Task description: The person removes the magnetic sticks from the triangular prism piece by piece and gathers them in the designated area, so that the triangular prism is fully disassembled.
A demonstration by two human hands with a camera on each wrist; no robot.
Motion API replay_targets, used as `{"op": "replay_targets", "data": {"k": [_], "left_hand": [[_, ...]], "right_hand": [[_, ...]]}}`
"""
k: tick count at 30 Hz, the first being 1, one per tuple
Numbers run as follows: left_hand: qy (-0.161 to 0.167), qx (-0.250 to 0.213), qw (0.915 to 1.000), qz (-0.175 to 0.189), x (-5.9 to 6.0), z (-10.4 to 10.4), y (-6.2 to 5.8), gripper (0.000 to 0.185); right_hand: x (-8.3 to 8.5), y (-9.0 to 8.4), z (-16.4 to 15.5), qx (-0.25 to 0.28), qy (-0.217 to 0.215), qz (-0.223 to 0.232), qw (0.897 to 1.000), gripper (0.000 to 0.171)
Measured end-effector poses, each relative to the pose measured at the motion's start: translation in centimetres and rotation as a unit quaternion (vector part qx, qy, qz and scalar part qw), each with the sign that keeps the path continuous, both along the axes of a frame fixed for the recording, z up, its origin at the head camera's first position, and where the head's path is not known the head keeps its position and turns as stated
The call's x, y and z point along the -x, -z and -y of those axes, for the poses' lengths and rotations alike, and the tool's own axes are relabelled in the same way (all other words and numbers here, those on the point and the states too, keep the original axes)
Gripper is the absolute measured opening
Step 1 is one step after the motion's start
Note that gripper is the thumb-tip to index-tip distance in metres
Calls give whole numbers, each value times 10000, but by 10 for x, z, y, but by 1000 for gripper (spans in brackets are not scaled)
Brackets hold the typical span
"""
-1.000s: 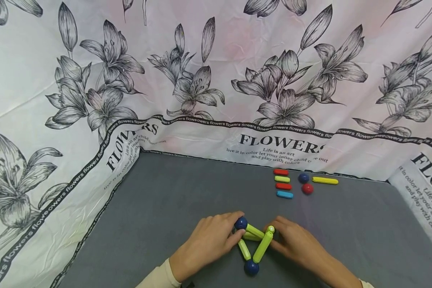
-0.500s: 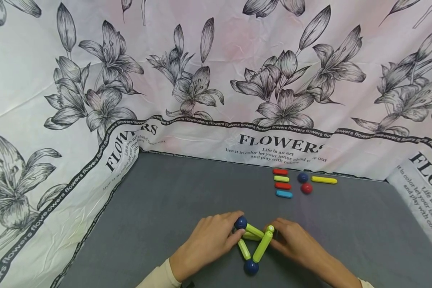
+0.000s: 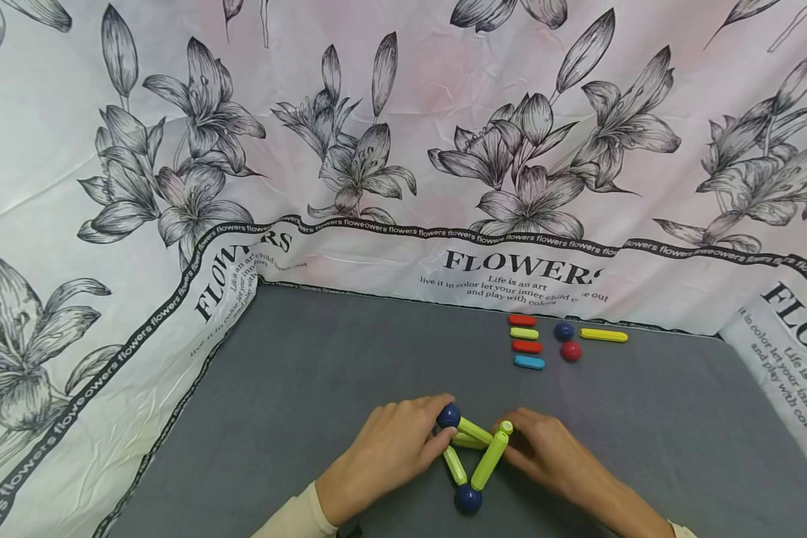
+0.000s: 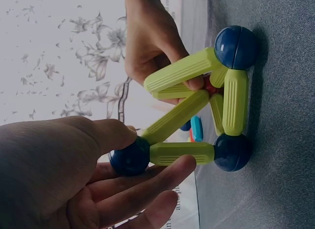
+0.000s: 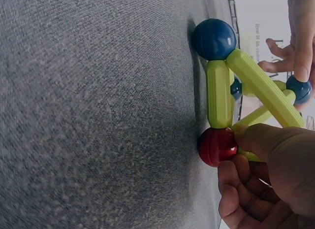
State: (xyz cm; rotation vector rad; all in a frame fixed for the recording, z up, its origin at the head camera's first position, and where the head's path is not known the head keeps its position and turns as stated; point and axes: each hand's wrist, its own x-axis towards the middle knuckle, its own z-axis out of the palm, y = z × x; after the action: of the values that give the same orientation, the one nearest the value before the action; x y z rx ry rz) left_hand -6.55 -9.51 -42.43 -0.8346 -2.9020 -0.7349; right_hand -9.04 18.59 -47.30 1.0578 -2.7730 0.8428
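Observation:
Green magnetic sticks and balls form an angular frame on the grey tabletop. In the head view, my left hand pinches its raised blue ball between thumb and fingers. My right hand is at the frame's right side. Its thumb and fingers pinch the red ball low in the frame, as the right wrist view shows. A blue ball at the near corner touches the table. From it a green stick slants up to a ball-less end. Another blue ball sits at a lower corner.
Towards the back right lie short red, light green and blue sticks. Beside them are a loose blue ball, a loose red ball and a long yellow stick. A flower-printed cloth borders the table.
The head view has shifted very slightly. Both hands keep their holds, and the frame stays in place.

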Motion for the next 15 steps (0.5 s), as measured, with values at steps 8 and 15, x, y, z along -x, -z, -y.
{"op": "replay_targets", "data": {"k": [8, 15], "left_hand": [[-2, -10, 10000, 0, 0, -1, 1, 37], [1, 19, 10000, -85, 0, 0, 0, 36]], "right_hand": [[-1, 2, -1, 219, 20, 177, 9996, 23], [1, -5, -5, 150, 104, 127, 9998, 20]]}}
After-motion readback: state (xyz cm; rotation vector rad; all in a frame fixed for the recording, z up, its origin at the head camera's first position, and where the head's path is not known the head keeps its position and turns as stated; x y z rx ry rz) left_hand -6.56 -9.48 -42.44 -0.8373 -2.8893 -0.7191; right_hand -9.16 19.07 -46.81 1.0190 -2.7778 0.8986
